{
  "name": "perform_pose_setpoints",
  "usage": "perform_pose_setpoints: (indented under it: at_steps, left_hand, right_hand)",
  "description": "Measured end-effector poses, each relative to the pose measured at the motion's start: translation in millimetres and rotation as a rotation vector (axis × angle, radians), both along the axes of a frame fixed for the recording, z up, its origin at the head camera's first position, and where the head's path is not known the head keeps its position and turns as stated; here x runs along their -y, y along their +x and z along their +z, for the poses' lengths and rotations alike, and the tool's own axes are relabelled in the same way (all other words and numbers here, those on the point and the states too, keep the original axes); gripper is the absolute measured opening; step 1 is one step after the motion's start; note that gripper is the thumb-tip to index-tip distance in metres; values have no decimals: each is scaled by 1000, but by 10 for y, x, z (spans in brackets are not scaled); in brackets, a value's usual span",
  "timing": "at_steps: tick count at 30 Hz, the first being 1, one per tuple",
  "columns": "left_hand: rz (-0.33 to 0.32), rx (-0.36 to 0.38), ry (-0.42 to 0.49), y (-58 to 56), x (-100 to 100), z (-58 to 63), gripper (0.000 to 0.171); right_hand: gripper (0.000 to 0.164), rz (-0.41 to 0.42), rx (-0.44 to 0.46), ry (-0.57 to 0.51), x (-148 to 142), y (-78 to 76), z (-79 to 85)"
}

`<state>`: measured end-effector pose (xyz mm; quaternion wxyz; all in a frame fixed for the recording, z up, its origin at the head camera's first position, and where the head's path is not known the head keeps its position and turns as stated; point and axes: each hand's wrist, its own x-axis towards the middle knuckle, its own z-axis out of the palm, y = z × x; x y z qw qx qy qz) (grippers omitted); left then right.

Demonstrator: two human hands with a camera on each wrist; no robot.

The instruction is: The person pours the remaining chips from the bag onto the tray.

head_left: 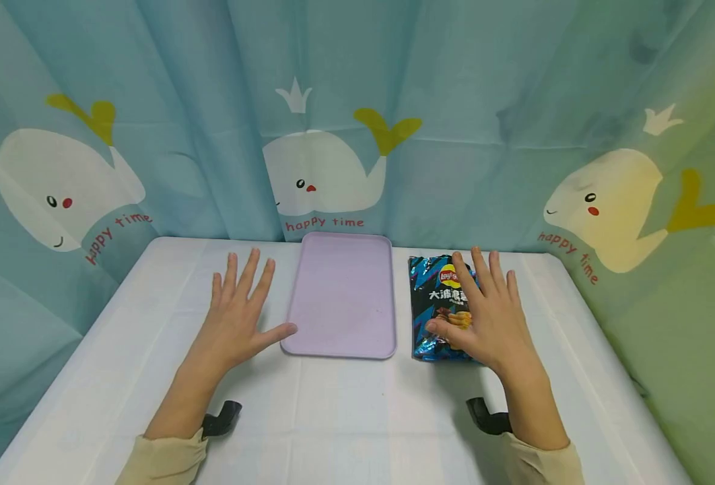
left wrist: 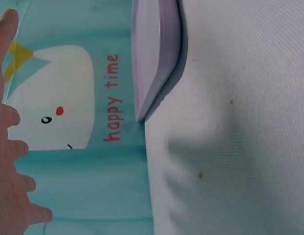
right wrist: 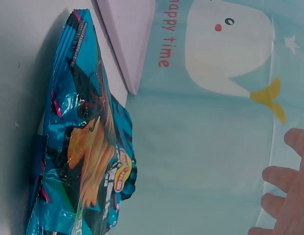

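Observation:
A flat lilac tray (head_left: 342, 296) lies on the white table, with its far edge near the curtain. To its right lies a blue and black bag of potato chips (head_left: 424, 310), printed with a yellow and red logo. My left hand (head_left: 233, 330) is held over the table left of the tray, fingers spread, its thumb tip overlapping the tray's edge in the head view. My right hand (head_left: 493, 323) hovers above the bag with fingers spread and hides its right part. In the right wrist view the chip bag (right wrist: 83, 142) stands apart from the right hand (right wrist: 289, 196). Neither hand holds anything.
A blue-green curtain (head_left: 454, 135) with whale prints hangs behind and around the white table (head_left: 333, 417). Small brown specks (left wrist: 200, 175) dot the cloth in the left wrist view. A black curved piece (head_left: 223, 417) sits at each wrist.

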<state>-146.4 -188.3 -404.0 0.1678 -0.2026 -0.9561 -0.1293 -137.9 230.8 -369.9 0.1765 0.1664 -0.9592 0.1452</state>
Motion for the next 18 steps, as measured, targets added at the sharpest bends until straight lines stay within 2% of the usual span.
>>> perform_pose_setpoints:
  at_steps: [8, 14, 18]
  left_hand:
    - [4, 35, 4, -9, -9, 2, 113]
    - [-2, 147, -7, -26, -46, -89, 112]
    - [-18, 216, -3, -43, -97, -152, 109]
  right_hand:
    - [106, 10, -18, -16, -17, -33, 14]
    - [101, -10, -5, -44, -86, -79, -44]
    - [94, -50, 43, -46, -194, -101, -133]
